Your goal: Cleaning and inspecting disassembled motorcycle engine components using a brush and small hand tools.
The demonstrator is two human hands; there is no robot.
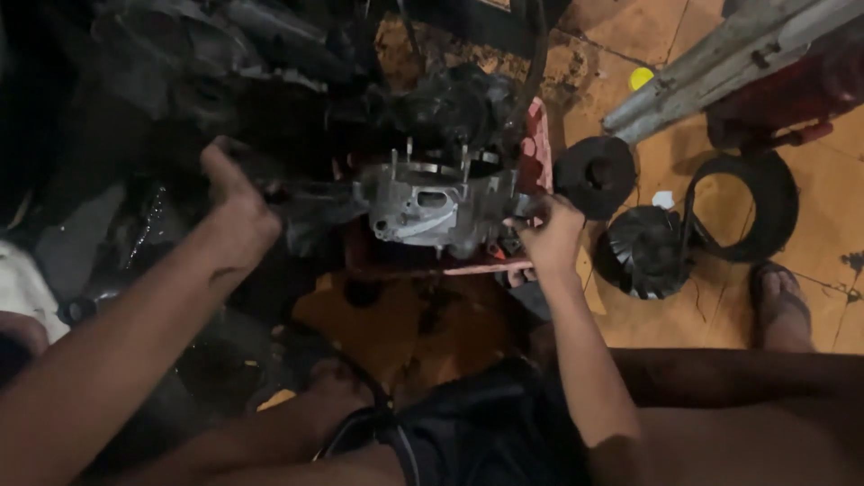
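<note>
A grey metal engine case (432,211) with upright studs sits in the middle of the view, bolted to a dark, greasy vehicle frame (270,90). My left hand (238,207) is closed around a dark part on the left of the case, thumb up. My right hand (549,236) grips the right edge of the case, fingers curled on it. A red block (538,144) shows behind the case.
On the orange tiled floor (810,234) lie a black round pulley (596,175), a finned fan wheel (643,252) and a black rubber belt (747,207). Grey metal bars (720,63) lean at top right. My sandalled foot (781,301) and bare legs are at right.
</note>
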